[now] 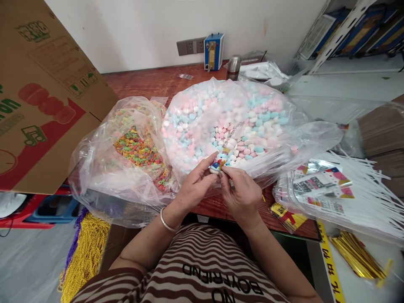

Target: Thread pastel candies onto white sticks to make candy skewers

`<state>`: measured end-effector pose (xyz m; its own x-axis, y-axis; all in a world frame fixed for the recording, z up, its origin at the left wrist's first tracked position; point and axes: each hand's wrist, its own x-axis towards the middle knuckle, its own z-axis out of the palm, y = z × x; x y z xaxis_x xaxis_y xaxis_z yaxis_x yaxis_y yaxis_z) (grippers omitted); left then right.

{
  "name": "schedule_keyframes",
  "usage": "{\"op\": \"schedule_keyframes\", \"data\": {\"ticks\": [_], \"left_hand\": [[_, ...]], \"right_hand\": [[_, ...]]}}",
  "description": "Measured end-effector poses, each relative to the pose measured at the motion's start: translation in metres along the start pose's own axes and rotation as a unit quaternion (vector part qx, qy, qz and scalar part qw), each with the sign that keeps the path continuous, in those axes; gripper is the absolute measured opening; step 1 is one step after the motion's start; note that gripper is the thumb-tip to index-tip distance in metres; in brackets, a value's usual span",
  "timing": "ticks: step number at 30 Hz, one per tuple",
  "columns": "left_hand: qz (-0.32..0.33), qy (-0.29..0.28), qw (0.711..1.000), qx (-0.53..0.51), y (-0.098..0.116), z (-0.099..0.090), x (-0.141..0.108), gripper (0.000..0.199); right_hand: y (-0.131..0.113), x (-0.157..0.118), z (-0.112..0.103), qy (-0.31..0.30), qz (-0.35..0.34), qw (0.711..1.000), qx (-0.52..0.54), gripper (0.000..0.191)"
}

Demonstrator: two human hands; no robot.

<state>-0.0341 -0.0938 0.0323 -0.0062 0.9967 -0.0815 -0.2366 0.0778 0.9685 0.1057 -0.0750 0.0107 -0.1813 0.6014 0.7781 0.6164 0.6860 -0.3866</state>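
Observation:
In front of my chest, a small blue-and-white toy figure [216, 165] with red and yellow parts is held up between both hands. My left hand [199, 182] has its thumb and fingers closed on its left side. My right hand [240, 192] pinches at its lower right edge, fingertips close to the left thumb. Above the figure sticks up a clear plastic piece [232, 135], with whitish rounds at its lower end. Just behind the hands lies a large clear bag of pink, white and blue candies [195, 113], open in the middle.
To the left sits a clear bag of colourful ring-shaped pieces [135, 145], beside a cardboard box [57, 54]. On the right are white sticks in plastic [372, 198] and a pack of gold ties [288, 216]. A steel flask [234, 67] and blue device [213, 51] stand behind.

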Motion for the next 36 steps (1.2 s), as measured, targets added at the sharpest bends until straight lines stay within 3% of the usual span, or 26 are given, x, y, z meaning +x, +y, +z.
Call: {"op": "schedule_keyframes", "data": {"ticks": [4,8,13,22,25,28,31,34,36], "left_hand": [[0.014,0.019,0.998,0.056,0.003,-0.001,-0.001,0.044],[0.022,0.030,0.996,0.075,0.004,0.004,-0.002,0.048],[0.033,0.070,0.994,0.082,0.000,0.011,-0.002,0.048],[0.031,0.125,0.988,0.084,-0.004,0.011,0.001,0.048],[0.003,0.101,0.995,0.001,-0.005,0.012,-0.001,0.049],[-0.025,0.064,0.992,-0.105,-0.002,0.013,-0.001,0.051],[-0.032,0.029,0.984,-0.174,0.001,0.012,0.001,0.047],[-0.019,0.028,0.985,-0.170,-0.002,0.009,0.003,0.043],[0.004,0.054,0.993,-0.102,-0.005,0.006,0.002,0.041]], "right_hand": [[0.003,-0.004,-0.001,-0.011,-0.051,0.995,-0.090,0.022],[0.007,0.001,-0.005,-0.038,-0.075,0.990,-0.113,0.014],[0.011,0.009,-0.006,-0.027,-0.119,0.986,-0.114,0.010],[0.007,0.004,0.001,0.002,-0.138,0.987,-0.077,0.007],[0.009,0.002,0.004,-0.001,-0.094,0.995,-0.041,0.006],[0.013,-0.002,0.008,0.007,0.018,0.998,0.056,0.007],[0.014,-0.008,0.013,0.006,0.136,0.978,0.155,0.006],[0.011,-0.011,0.015,-0.013,0.196,0.961,0.193,0.006],[0.008,-0.011,0.014,0.003,0.176,0.973,0.148,0.004]]}}
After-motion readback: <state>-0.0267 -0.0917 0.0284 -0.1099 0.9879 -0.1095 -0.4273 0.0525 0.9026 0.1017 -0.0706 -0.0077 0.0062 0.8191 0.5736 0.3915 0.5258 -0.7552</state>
